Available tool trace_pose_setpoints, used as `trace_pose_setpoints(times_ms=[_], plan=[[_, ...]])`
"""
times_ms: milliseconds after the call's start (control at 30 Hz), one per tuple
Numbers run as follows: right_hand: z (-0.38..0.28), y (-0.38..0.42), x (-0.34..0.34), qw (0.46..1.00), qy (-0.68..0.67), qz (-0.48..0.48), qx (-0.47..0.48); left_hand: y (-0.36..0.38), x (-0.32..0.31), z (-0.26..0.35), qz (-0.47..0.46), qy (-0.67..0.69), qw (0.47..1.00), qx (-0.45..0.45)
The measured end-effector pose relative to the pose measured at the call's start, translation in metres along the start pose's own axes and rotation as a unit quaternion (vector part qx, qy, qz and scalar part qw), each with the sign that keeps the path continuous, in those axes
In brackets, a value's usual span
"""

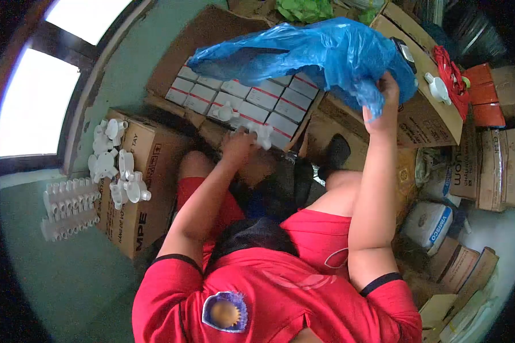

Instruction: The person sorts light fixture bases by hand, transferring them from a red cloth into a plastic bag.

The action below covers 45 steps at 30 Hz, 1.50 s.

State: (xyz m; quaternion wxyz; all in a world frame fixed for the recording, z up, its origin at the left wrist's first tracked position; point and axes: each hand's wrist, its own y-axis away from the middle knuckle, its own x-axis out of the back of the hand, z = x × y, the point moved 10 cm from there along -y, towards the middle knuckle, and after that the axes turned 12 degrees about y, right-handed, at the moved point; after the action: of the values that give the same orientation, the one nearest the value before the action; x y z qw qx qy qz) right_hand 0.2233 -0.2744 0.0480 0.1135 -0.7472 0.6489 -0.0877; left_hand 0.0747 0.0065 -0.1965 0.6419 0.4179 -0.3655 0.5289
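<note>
My right hand (383, 103) grips the blue plastic bag (337, 48) by its edge and holds it up over an open carton. Below the bag, the carton holds rows of small white boxes (254, 111) with red stripes. My left hand (238, 146) is at the carton's near edge, its fingers closed around a white plastic fitting (262, 135). Another white fitting (226, 111) lies on the small boxes just beyond that hand.
At the left, a cardboard box (146, 188) carries round white fittings (104, 164) and rows of white tubular pieces (71, 200). A taped carton (420, 123) at the right bears a white fitting (439, 90) and red material (453, 77). Packages (429, 224) lie at the lower right.
</note>
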Motion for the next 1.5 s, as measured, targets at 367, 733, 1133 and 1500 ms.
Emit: trace_pose_setpoints(times_ms=[367,733,1133,1500], plan=[[-0.033,0.057,-0.037,0.964,-0.256,-0.023,-0.062,0.01,0.208,0.068,0.172,0.445,0.877,-0.062],[-0.045,0.059,-0.071,0.892,-0.415,-0.179,-0.034,-0.011,0.188,0.149,-0.048,0.424,0.88,-0.206],[-0.112,0.079,-0.073,0.828,-0.509,-0.233,0.016,0.015,0.129,0.079,-0.037,0.263,0.961,-0.075],[-0.106,0.198,0.017,0.915,-0.401,0.007,-0.036,0.015,0.392,0.078,0.108,-0.443,0.877,-0.153]])
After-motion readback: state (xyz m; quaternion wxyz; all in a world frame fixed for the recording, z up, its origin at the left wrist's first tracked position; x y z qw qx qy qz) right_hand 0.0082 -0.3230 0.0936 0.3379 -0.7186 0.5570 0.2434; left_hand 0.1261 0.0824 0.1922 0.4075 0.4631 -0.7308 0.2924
